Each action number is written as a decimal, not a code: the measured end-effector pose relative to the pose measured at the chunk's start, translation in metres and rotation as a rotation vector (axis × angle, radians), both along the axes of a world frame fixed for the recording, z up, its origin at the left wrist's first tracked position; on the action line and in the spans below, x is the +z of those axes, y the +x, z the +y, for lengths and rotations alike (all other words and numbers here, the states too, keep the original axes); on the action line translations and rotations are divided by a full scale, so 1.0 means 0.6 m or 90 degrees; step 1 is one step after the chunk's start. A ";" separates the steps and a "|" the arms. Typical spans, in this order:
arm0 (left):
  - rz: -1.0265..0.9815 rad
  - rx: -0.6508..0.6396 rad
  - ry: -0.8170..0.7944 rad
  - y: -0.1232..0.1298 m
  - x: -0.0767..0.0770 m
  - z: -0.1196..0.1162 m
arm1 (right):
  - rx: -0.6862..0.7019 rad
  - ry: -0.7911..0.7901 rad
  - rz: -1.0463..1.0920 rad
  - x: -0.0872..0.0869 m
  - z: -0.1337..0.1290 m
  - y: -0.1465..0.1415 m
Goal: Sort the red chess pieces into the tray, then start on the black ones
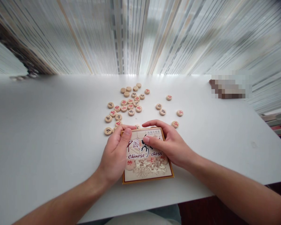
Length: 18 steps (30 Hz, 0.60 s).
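Note:
Both hands grip a flat Chinese chess box (150,170) near the table's front edge, its printed lid facing up. My left hand (114,153) wraps the box's left side, thumb on top near the far corner. From the right, my right hand (172,142) holds the far right corner, thumb lying across the lettering. Beyond the box lie many round wooden chess pieces (130,106), some marked in red, some in black. Several blank-faced pieces (126,94) sit at the far end of the cluster. The box and hands partly cover the nearest pieces.
The white table (49,134) reaches back to a striped curtain (135,37). A few pieces, including a red-marked chess piece (175,124), lie apart on the right. A blurred-out brown object (227,89) rests at the far right. Dark floor (201,212) shows below the front edge.

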<state>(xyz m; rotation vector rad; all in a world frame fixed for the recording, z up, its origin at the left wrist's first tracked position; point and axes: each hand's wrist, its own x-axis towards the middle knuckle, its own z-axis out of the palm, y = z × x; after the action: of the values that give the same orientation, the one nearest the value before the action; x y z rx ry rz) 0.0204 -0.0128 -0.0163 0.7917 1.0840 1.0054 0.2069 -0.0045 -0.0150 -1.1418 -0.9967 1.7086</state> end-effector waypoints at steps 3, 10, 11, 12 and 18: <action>-0.007 -0.028 -0.006 -0.003 0.003 0.000 | -0.019 0.022 -0.002 0.003 -0.001 0.001; -0.036 -0.080 -0.018 -0.005 0.010 -0.007 | -0.063 0.008 0.020 0.006 0.000 0.000; -0.037 -0.074 -0.015 -0.004 0.011 -0.008 | -0.064 -0.010 0.033 0.005 0.001 -0.001; -0.040 -0.068 -0.012 -0.004 0.011 -0.008 | -0.061 -0.025 0.045 0.005 0.002 -0.002; -0.013 -0.033 -0.011 -0.001 0.009 -0.008 | -0.050 -0.050 0.040 0.007 0.005 -0.005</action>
<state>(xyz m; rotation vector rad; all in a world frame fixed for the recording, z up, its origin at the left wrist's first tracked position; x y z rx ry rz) 0.0201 -0.0177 -0.0112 0.7909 1.0487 0.9572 0.2038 -0.0017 -0.0107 -1.1553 -0.8412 1.7226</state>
